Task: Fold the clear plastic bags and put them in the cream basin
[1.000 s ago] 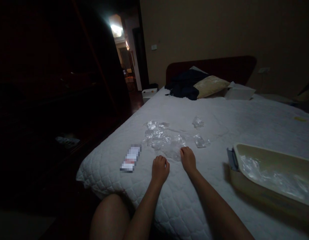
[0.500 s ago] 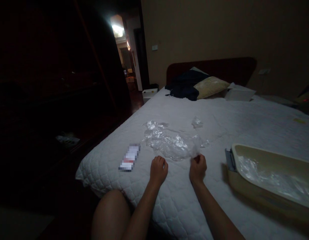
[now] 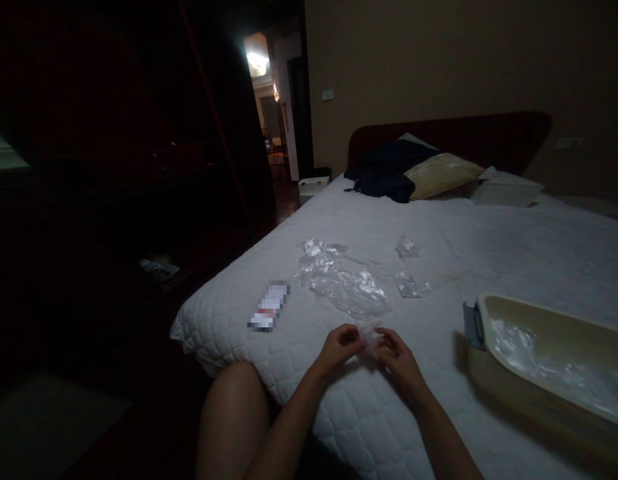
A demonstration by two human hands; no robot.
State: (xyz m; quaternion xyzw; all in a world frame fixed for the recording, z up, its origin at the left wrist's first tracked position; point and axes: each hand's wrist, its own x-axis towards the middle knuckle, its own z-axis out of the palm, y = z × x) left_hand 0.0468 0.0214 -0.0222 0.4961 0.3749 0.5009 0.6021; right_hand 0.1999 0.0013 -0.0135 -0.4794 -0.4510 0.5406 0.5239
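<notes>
Whitish, translucent crumple of thin plastic film (image 3: 369,335), held near the front edge of a white quilted bedcover (image 3: 216,327); pinched on one side by the curled fingers of a bare left hand (image 3: 341,345), gripped on the other by thumb and fingers of a bare right hand (image 3: 397,355); slightly blurred, with exact finger contact hard to make out; just beyond, a flat, wrinkled spread of shiny clear plastic sheeting (image 3: 341,281); right of that, a small clear plastic packet (image 3: 413,285) close beside, and a small clear plastic wad (image 3: 407,247) farther off; to the left, a slim rectangular object with pale face and dark ends (image 3: 269,307), pixelated past reading; nearer, a bare bent knee (image 3: 236,403); well to the right, a deep beige plastic tub (image 3: 509,388) with a grey side latch (image 3: 473,325), glossy clear plastic wrappings (image 3: 513,343) inside; toward the far end, a heap of navy cloth (image 3: 383,175), a pale yellow cushion (image 3: 441,175) and a white box (image 3: 509,191), before a dark reddish headboard (image 3: 493,137); off left, a brightly lit doorway (image 3: 271,117).
</notes>
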